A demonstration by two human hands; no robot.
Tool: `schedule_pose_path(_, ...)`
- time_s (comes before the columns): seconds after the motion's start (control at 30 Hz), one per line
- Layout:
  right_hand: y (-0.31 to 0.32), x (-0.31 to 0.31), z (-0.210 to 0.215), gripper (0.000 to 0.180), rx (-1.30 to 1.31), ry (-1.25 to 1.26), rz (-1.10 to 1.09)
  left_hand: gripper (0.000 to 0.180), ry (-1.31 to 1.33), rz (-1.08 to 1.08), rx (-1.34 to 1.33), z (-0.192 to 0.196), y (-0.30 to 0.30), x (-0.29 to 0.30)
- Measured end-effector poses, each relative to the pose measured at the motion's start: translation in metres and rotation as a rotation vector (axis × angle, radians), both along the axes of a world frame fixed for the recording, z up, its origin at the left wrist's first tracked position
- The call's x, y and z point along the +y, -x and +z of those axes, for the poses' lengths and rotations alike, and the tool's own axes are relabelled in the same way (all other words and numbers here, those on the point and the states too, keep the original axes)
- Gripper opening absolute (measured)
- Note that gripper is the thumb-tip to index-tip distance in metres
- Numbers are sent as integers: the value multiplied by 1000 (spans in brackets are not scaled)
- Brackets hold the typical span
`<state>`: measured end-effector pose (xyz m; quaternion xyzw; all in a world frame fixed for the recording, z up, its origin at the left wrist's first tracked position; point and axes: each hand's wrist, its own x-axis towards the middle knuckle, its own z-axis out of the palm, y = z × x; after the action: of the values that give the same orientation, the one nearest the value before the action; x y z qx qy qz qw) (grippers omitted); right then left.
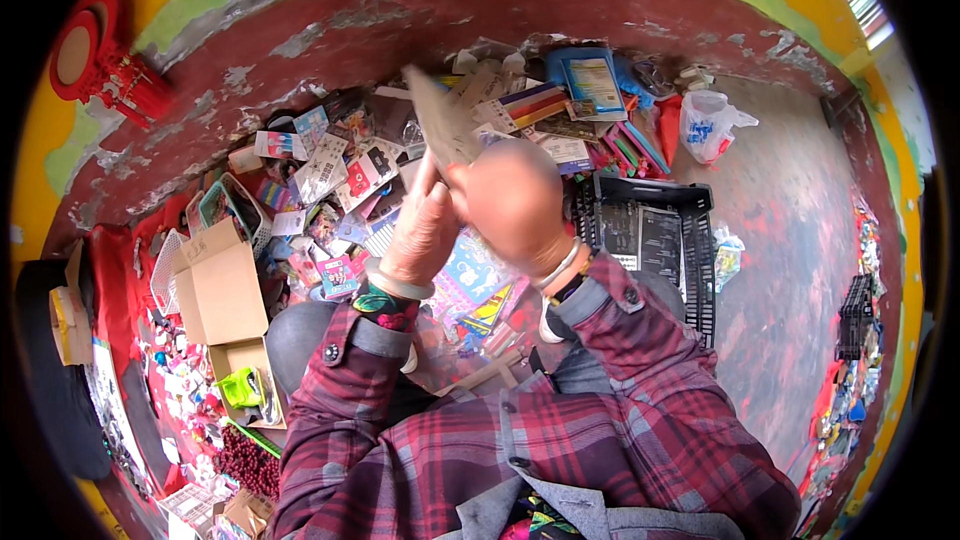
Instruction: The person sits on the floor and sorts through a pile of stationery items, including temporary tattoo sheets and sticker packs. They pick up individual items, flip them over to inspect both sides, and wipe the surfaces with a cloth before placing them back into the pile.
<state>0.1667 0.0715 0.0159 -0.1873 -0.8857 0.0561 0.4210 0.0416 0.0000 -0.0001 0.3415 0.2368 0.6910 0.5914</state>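
Steadying the flat grey piece (440, 120)

Your left hand (418, 235) closes on the piece's lower end, above the heaped cards (365, 177); your right hand (515, 202) curls against it, its grip too blurred to tell; keep the left hold firm, the right gentle.

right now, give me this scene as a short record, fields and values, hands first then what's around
left hand: raised, fingers at the lower end of a thin greyish item
right hand: close beside it, motion-blurred, grip unclear
beyond hands: heap of cards and packets
right side: black crate; white plastic bag beyond it
left side: open cardboard box with a bright green item inside
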Motion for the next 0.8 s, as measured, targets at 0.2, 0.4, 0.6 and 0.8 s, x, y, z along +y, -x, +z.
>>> schedule_pose_path(0.2, -10, -4, 20, 28, -192, 225, 136, 42, 158, -15, -203, 1, 27, 7)
schedule_pose_path(0.4, -75, 57, 54, 30, 195, 1238, -2, 45, 113, 104, -472, 8, 85, -3)
schedule_pose_path(0.6, -116, 94, 29, 55, 306, 1431, 172, 43, -200, -65, -617, 25, 97, -15)
schedule_pose_path(0.8, -98, 44, 54, 47, 534, 1838, 725, 45, -213, -103, -637, 27, 96, -18)
